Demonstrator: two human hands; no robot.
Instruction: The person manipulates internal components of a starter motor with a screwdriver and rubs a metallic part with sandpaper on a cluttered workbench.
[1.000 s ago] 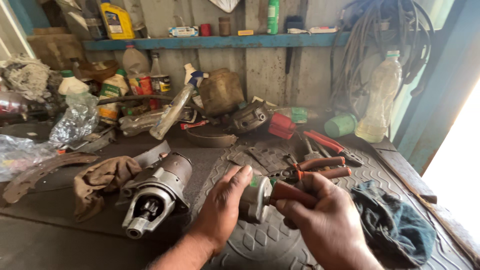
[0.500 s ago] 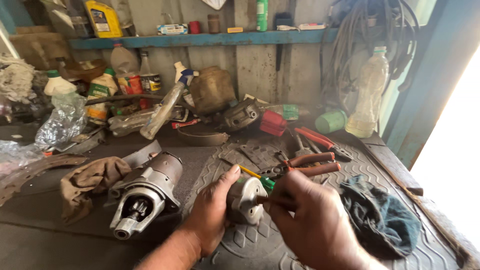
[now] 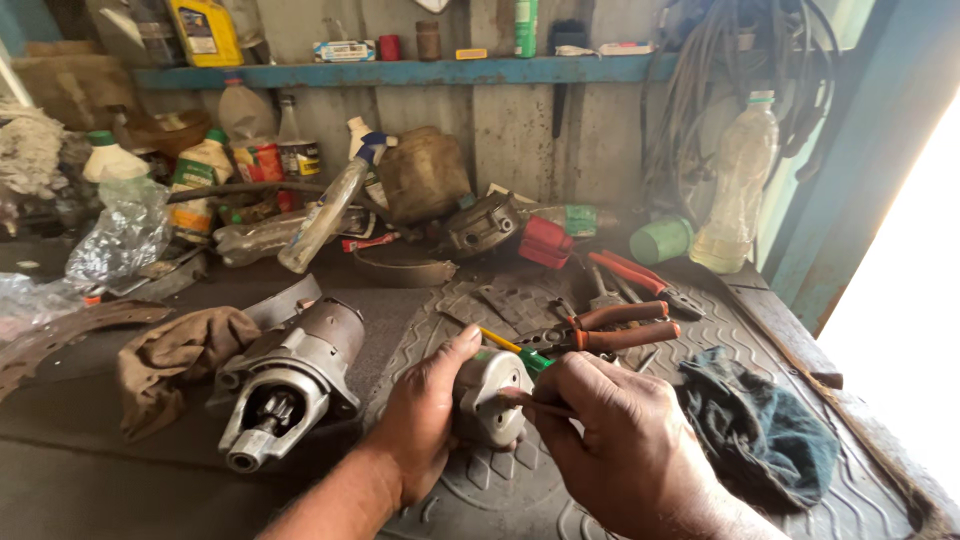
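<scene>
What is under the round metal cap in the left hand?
The patterned rubber mat lies beneath the metal cap. The left hand and right hand cover its underside.

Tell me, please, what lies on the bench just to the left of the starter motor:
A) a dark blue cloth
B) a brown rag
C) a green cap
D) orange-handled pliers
B: a crumpled brown rag lies against the left side of the starter motor, while the left hand and right hand hold a small round metal housing to its right.
</scene>
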